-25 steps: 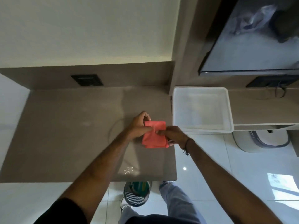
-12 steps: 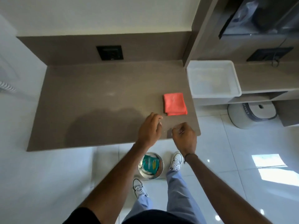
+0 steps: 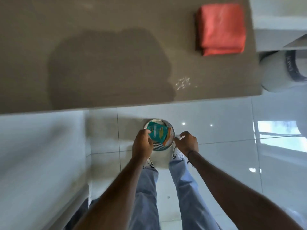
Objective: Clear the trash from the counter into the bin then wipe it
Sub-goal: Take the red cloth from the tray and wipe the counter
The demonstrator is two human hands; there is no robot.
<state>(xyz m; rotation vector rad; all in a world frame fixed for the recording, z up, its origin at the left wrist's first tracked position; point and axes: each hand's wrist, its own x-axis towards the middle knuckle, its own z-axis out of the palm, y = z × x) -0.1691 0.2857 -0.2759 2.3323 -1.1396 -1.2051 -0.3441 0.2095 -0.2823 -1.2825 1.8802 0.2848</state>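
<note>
A round metal mesh bin [image 3: 167, 143] stands on the white floor below the counter's front edge, with a teal packet [image 3: 157, 132] lying inside. My left hand [image 3: 142, 144] curls over the bin's left rim, its thumb against the packet; whether it grips anything is unclear. At the right rim, my right hand [image 3: 186, 143] has its fingertips pinched together. A folded red cloth [image 3: 221, 29] lies on the brown counter [image 3: 99, 55] at the far right, apart from both hands. Pale crumbs [image 3: 183, 83] sit near the counter's front right corner.
My legs in light jeans and white shoes [image 3: 177, 154] stand just behind the bin. A round white appliance with a dark ring [image 3: 279, 72] sits on the floor to the right of the counter. A white wall [image 3: 41, 155] runs down the left side.
The red cloth was let go and left folded on the counter. Both hands dropped from the counter's front edge down to the bin, and my view tilted downward.
</note>
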